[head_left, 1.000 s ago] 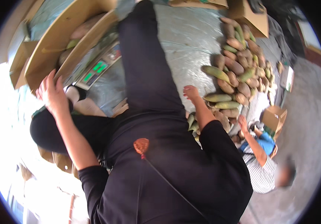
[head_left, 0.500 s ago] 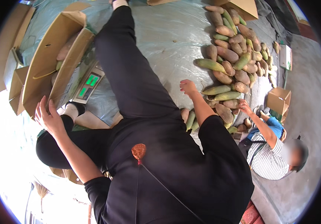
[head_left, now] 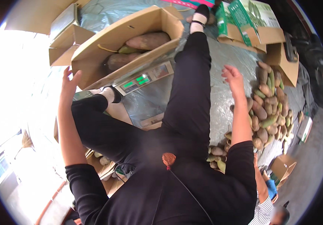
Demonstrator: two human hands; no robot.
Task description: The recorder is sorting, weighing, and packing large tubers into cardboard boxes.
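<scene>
My left hand (head_left: 70, 79) is beside the near left corner of a long, open cardboard box (head_left: 131, 73), its thumb and fingers apart. Whether it touches the cardboard I cannot tell. Inside the box lie large reddish-brown root vegetables (head_left: 150, 40) and a greenish one (head_left: 128, 50). Under the box's near side shows a scale (head_left: 141, 80) with a lit green display. Held up over the plastic sheet (head_left: 218, 98), my right hand (head_left: 233, 78) has nothing in it, its fingers loosely bent and apart.
A heap of brown and green root vegetables (head_left: 268, 108) spreads to my right. Green-and-white cartons (head_left: 249, 22) stand at the far right. Another person's striped shirt (head_left: 263, 212) shows at the lower right. More boxes (head_left: 71, 43) are at the far left.
The view has swung left, so the box and scale sit nearer the middle. My right hand has moved away from the heap and forward. The other person has slid toward the lower edge.
</scene>
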